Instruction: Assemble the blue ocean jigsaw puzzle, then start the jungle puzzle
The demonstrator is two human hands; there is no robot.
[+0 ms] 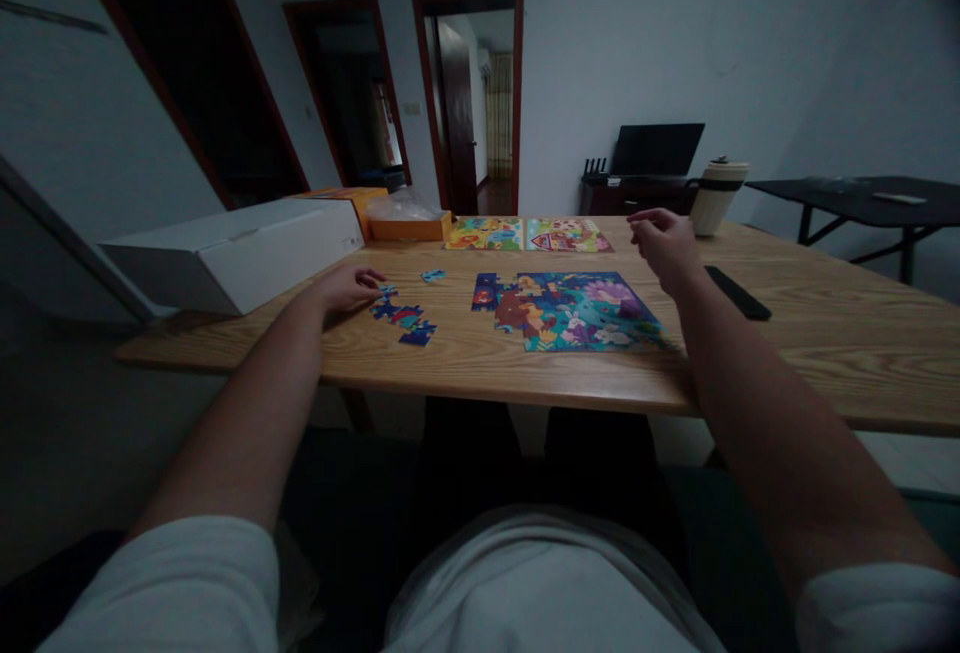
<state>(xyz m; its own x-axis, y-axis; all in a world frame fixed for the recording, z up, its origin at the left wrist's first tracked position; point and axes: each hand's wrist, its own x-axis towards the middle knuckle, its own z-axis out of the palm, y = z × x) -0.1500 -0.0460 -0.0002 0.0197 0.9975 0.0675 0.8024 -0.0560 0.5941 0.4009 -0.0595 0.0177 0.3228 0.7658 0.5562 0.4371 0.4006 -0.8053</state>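
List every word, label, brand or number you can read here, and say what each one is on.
None can be read.
The finished puzzles and the unfinished puzzle show only colourful pictures.
The white box, orange box and cup show no legible print; the picture is too dim and small.

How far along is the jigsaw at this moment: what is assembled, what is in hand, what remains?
Most of the colourful puzzle lies joined on the table; its left edge is ragged. The left hand rests on the loose pieces beside it, with one more piece farther back. The right hand hovers curled above the puzzle's right side; whether it holds a piece is unclear. Those few loose pieces remain unplaced.
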